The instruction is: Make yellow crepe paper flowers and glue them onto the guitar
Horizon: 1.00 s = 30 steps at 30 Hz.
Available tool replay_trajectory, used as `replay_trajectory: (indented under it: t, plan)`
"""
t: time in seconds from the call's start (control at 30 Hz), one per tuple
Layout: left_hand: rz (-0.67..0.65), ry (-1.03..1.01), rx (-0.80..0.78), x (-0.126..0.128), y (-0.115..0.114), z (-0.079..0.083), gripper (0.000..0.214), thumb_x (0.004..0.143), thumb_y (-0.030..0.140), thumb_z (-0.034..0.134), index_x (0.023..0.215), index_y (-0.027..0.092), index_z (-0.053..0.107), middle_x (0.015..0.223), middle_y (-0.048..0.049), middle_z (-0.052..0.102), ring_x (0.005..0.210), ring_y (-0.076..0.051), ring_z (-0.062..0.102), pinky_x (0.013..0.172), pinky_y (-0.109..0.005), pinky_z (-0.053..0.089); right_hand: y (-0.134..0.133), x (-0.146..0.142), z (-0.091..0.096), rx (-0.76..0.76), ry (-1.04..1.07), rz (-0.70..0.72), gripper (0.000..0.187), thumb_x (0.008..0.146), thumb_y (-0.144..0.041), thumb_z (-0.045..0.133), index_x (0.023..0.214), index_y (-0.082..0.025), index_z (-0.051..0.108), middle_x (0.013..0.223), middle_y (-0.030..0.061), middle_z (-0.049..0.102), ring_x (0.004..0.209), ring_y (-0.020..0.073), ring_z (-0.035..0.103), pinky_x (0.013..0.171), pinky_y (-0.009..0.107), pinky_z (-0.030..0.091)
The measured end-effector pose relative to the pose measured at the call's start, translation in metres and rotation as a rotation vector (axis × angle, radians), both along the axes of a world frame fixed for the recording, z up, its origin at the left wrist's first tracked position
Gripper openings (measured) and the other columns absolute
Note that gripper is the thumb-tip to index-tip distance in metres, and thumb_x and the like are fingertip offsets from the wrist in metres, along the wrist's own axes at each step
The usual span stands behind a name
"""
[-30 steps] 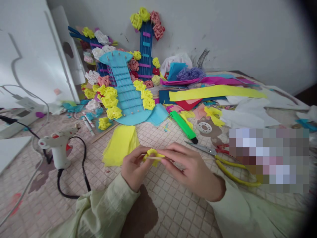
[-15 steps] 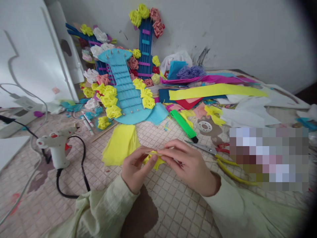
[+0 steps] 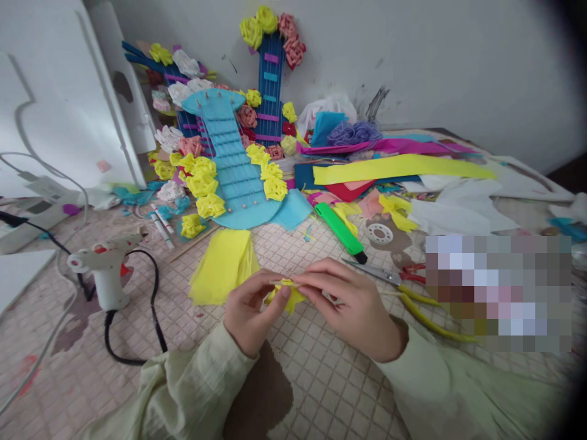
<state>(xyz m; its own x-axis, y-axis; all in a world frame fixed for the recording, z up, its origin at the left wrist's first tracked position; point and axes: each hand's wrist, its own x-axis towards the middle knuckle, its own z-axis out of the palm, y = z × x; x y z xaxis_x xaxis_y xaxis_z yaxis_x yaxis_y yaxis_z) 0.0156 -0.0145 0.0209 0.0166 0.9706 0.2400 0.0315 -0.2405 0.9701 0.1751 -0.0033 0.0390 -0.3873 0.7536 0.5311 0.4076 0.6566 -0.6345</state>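
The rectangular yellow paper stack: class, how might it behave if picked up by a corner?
The rectangular yellow paper stack would probably droop, since its sheets look thin. They may also slide apart, as their edges fan out unevenly.

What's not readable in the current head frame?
In the head view:
Yellow crepe paper: folds partly hidden by the left hand.
Wooden stick: middle stretch hidden by the right hand.
Scissors: handle ends masked by the pixelated block.
Upright dark blue guitar: lower end hidden by paper flowers.
Left sleeve: cut off by the bottom edge.
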Motion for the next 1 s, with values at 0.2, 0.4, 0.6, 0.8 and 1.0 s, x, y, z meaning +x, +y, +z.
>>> replay_trajectory:
  t: [0.2, 0.4, 0.6, 0.8, 1.0]
  plan:
    - [-0.017, 0.124, 0.112, -0.0035, -0.0008, -0.0055, 0.013, 0.071, 0.012, 0.059, 0.082, 0.017, 0.065, 0.075, -0.0045, 0.063, 0.072, -0.015, 0.058, 0.064, -0.026, 0.048, 0.0003, -0.0017, 0.0034, -0.069, 0.034, -0.018, 0.015, 0.079, -0.023, 0.055, 0.092, -0.018, 0.062, 0.085, 0.0043, 0.062, 0.064, 0.0103, 0.055, 0.055, 0.023, 0.047]
    - [-0.055, 0.176, 0.132, -0.0046, -0.0023, -0.0050, 0.017, 0.071, 0.010, 0.058, 0.086, 0.017, 0.064, 0.078, -0.0058, 0.064, 0.075, -0.017, 0.059, 0.067, -0.029, 0.048, 0.0015, -0.0024, 0.0013, -0.105, 0.049, -0.049, 0.013, 0.079, -0.024, 0.055, 0.089, -0.018, 0.061, 0.074, 0.0020, 0.060, 0.057, 0.0094, 0.051, 0.053, 0.022, 0.044]
    - [-0.069, 0.075, 0.061, -0.0005, -0.0023, -0.0049, 0.018, 0.070, 0.012, 0.061, 0.087, 0.017, 0.064, 0.081, -0.0057, 0.066, 0.079, -0.017, 0.060, 0.069, -0.028, 0.050, 0.0021, -0.0032, -0.0010, -0.033, -0.006, -0.063, 0.012, 0.080, -0.022, 0.051, 0.088, -0.016, 0.060, 0.077, 0.0030, 0.059, 0.066, 0.0109, 0.054, 0.059, 0.023, 0.045]
    - [-0.090, -0.049, -0.047, 0.0013, -0.0017, -0.0087, 0.017, 0.068, 0.013, 0.064, 0.085, 0.017, 0.066, 0.084, -0.0055, 0.068, 0.080, -0.016, 0.061, 0.071, -0.026, 0.051, 0.0027, -0.0026, -0.0040, 0.006, -0.117, -0.097, 0.013, 0.082, -0.021, 0.049, 0.088, -0.017, 0.060, 0.079, 0.0036, 0.061, 0.069, 0.0125, 0.056, 0.062, 0.025, 0.045]
    - [-0.086, -0.080, -0.082, 0.0011, -0.0012, -0.0089, 0.018, 0.067, 0.014, 0.065, 0.085, 0.017, 0.066, 0.085, -0.0059, 0.068, 0.080, -0.016, 0.062, 0.071, -0.027, 0.051, 0.0027, -0.0045, -0.0027, 0.000, -0.051, -0.103, 0.012, 0.078, -0.018, 0.052, 0.088, -0.017, 0.059, 0.079, 0.0031, 0.060, 0.071, 0.0126, 0.055, 0.064, 0.025, 0.045]
